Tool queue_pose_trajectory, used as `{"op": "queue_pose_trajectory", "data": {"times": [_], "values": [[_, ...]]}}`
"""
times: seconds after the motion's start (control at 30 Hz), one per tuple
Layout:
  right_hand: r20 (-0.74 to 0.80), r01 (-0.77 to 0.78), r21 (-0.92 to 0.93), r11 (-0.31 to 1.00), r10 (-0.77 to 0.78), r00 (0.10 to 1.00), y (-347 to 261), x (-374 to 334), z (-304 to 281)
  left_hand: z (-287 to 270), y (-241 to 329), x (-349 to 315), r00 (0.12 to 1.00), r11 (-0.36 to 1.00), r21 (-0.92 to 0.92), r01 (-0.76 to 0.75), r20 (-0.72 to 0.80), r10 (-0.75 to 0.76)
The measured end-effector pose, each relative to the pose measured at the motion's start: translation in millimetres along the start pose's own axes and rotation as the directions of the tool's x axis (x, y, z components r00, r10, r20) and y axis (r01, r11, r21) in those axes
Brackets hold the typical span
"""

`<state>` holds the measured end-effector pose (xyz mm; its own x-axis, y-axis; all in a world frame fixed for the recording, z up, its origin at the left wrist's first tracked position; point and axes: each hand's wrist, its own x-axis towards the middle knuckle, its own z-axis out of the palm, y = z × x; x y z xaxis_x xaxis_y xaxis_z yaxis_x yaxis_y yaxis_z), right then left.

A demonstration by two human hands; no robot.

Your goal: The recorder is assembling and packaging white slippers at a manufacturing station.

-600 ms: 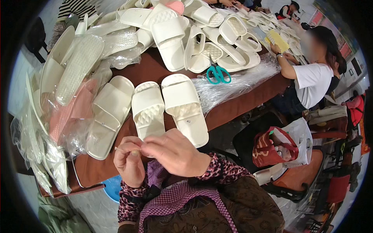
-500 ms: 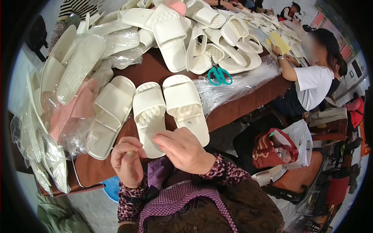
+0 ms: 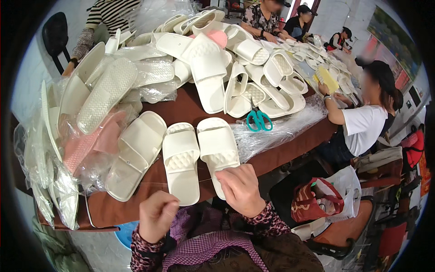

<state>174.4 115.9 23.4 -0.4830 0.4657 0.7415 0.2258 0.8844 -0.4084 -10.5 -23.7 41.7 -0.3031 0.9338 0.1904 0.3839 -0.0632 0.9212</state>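
Fingers of the right hand (image 3: 241, 188) lie loosely spread, tips resting on the heel end of a cream moulded foam slide sandal with a quilted footbed (image 3: 219, 152), which lies sole-down on the near edge of the brown table (image 3: 181, 106). The left hand (image 3: 156, 214) is curled shut just beside the heel of a second matching cream slide sandal (image 3: 181, 161); whether anything small is pinched inside that fist cannot be told. The two sandals lie side by side, touching, toes pointing away from the person. Left of them a third cream sandal (image 3: 133, 154) lies slanted, its strap up. Further left, clear plastic bags holding pink and white sandals (image 3: 86, 145) are stacked against the table's left edge. Beyond the pair, teal-handled scissors (image 3: 258, 120) rest on crinkled clear plastic sheeting (image 3: 281, 131), and behind them rises a big heap of loose white sandals (image 3: 213, 63). At the right side of the table sits a co-worker in a white shirt (image 3: 362, 127), holding a yellow piece; more people sit at the far end. A red and white bag (image 3: 319, 199) stands on the floor at right.
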Motion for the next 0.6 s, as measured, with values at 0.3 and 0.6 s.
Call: {"op": "queue_pose_trajectory", "data": {"times": [0.3,0.6], "values": [[0.120,0.109,0.027,0.994,-0.112,0.986,-12,-1,8,26,15,24,0.861,0.787,0.422,-0.450,-0.029,0.508],[0.168,0.157,0.105,0.982,-0.173,0.971,-6,-1,1,18,-2,16,0.885,0.827,0.315,-0.466,0.172,0.433]]}}
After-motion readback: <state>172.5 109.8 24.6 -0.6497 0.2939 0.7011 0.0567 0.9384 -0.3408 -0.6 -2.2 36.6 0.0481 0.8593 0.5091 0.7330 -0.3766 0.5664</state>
